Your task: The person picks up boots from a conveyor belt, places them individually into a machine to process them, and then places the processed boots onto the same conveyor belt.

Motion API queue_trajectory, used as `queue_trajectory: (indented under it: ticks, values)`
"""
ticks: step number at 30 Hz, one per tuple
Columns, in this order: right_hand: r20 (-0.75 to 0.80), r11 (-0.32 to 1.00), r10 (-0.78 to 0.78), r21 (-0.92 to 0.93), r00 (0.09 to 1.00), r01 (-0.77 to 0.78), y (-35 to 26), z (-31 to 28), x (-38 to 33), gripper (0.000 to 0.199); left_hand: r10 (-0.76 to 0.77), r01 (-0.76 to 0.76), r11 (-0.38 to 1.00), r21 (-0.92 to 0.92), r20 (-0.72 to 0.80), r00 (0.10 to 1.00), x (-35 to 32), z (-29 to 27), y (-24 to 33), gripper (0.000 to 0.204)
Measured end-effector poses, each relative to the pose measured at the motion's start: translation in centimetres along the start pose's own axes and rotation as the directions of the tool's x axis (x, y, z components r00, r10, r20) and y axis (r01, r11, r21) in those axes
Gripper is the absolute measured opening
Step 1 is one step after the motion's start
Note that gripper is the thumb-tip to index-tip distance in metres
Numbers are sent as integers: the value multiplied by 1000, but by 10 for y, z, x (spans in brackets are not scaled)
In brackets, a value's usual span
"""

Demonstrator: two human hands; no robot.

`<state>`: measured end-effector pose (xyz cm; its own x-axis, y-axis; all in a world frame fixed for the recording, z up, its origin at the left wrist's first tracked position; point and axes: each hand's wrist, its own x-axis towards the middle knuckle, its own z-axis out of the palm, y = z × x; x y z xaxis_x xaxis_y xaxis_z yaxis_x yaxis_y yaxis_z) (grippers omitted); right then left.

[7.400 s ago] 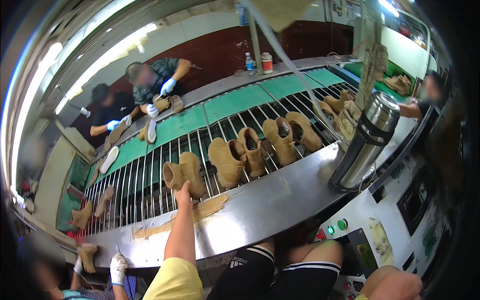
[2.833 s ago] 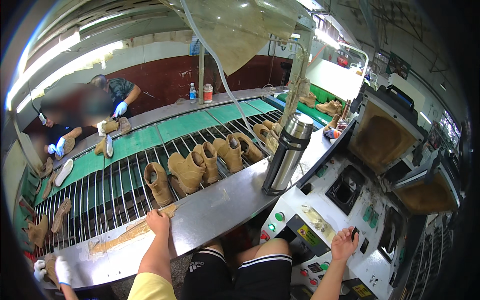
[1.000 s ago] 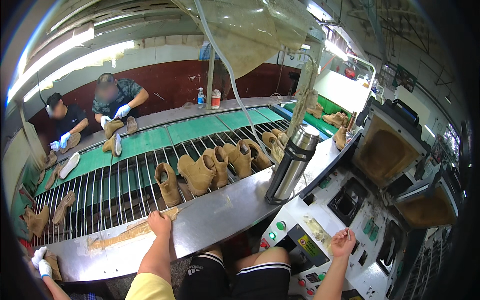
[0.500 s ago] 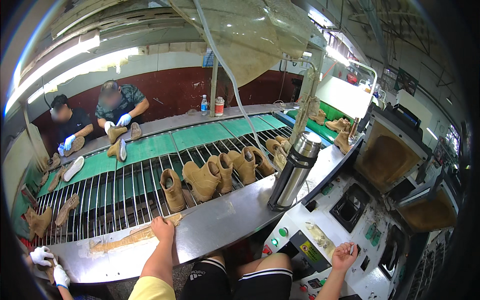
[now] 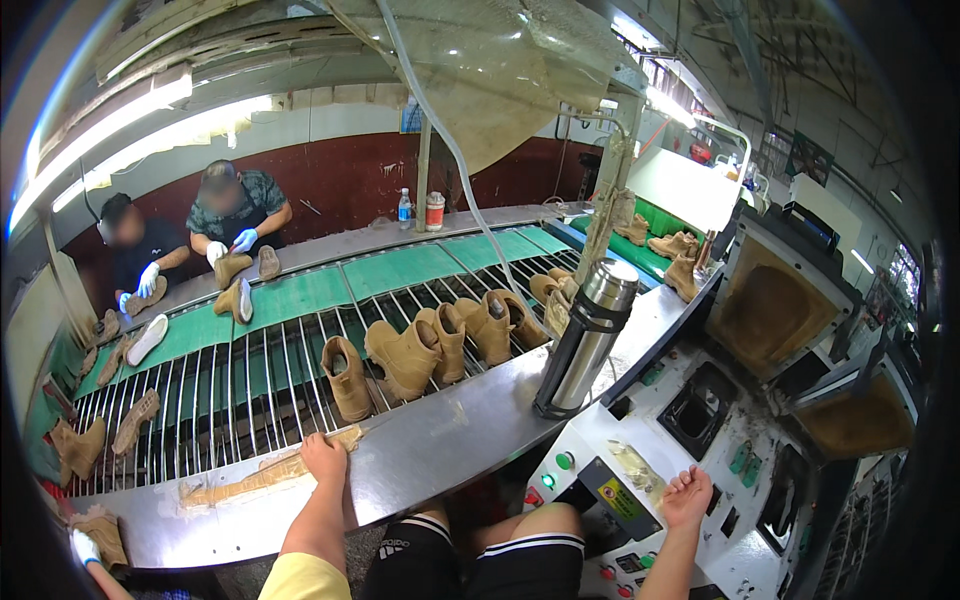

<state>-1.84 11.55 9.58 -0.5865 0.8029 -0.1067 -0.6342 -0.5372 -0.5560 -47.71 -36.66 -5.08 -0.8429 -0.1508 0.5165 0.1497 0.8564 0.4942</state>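
My left hand (image 5: 324,456) rests on the far edge of the metal ledge (image 5: 440,440), its fingers curled over that edge beside a strip of brown tape (image 5: 245,484). A tan ankle boot (image 5: 346,380) stands just beyond it on the roller conveyor (image 5: 200,430). More tan boots (image 5: 404,358) stand in a row to the right. Over the white machine panel (image 5: 590,440), my right hand (image 5: 686,496) is raised, palm up, with loosely bent fingers and nothing in it.
A steel flask (image 5: 585,340) stands on the ledge between my hands. Heated-looking machine lids (image 5: 775,300) tilt up at right. Two people work across the conveyor, one holding a boot (image 5: 232,268). A neighbour's gloved hand (image 5: 86,548) is at lower left by another boot (image 5: 102,535).
My right hand has turned slightly and its fingers have loosened. My left hand stays put. At lower left, the neighbour's two gloved hands have shifted, and only one shows now.
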Motion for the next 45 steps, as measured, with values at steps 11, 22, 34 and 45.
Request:
queue_trajectory:
  ticks: [11,22,34,45]
  values:
    - [745,798,-278,-172,607,578,-39,208,4,20,67,-67,998,5,-56,996,0,-4,-5,14]
    - [934,838,-333,231,128,495,-81,229,-38,27,71,-70,995,77,-13,997,-2,-1,1,16]
    - [915,847,-351,220,198,483,-92,209,-17,25,50,-48,992,113,-14,999,-4,-2,4,14]
    - [959,852,-243,137,149,506,-87,210,-22,24,78,-73,993,88,-53,996,-3,0,3,12]
